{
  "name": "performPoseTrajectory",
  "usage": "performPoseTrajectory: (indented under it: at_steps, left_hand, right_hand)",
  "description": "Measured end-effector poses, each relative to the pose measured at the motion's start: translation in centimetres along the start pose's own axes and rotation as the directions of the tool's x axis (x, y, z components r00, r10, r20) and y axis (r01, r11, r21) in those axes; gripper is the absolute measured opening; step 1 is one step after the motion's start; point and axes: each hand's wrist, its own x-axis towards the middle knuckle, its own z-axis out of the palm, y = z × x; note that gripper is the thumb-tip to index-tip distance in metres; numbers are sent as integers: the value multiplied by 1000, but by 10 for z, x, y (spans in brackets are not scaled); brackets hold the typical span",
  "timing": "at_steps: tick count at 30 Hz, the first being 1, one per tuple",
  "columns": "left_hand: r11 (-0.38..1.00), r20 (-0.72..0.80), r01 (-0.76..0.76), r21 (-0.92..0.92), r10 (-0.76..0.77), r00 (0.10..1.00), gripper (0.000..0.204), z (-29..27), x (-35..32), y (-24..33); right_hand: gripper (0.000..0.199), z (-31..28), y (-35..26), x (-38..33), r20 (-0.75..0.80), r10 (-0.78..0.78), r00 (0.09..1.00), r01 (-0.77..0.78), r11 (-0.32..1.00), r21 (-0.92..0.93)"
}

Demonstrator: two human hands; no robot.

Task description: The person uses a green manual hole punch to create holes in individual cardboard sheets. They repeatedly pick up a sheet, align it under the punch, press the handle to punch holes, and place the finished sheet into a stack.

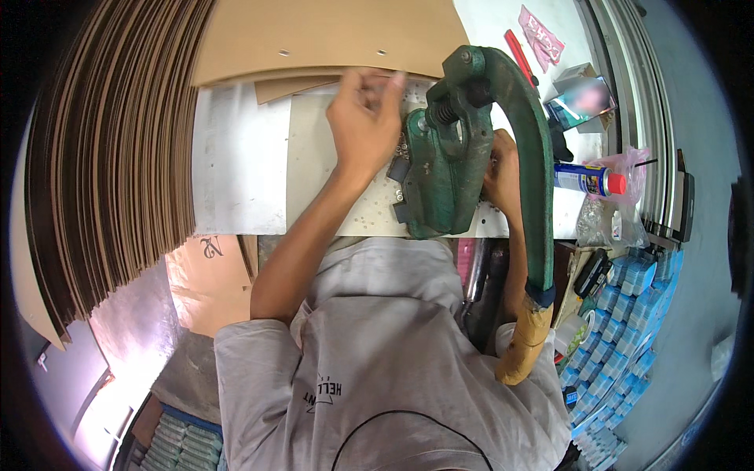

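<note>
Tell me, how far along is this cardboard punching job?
Done: the brown cardboard sheet at the top already shows two small metal eyelets. In hand: the left hand pinches something small beside the green cast-iron lever press; the right hand sits behind it. Left: a tall stack of brown cardboard sheets waits alongside.

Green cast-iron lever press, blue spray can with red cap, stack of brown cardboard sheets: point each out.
Green cast-iron lever press (440,177), head view, on its body.
Blue spray can with red cap (585,179), head view, mid-barrel.
Stack of brown cardboard sheets (110,157), head view, fanned edges.
</note>
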Motion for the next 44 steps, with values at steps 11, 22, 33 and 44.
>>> performPoseTrajectory:
  at_steps: [11,22,33,44]
  left_hand:
    - [294,614,-865,406,613,497,32,-72,92,-12]
    - [255,768,-827,501,310,560,26,-54,54,6]
    - [534,706,-682,499,206,678,32,-26,15,11]
    - [564,699,-650,509,170,695,30,-26,11,5]
  right_hand:
    - [26,48,-19,25,5,113,994,-92,784,614]
    - [12,15,-78,50,313,426,849,-464,318,827]
    - [18,9,-108,38,96,533,841,-401,493,772]
    - [53,-65,-164,-29,-148,-184,972,177,982,-58]
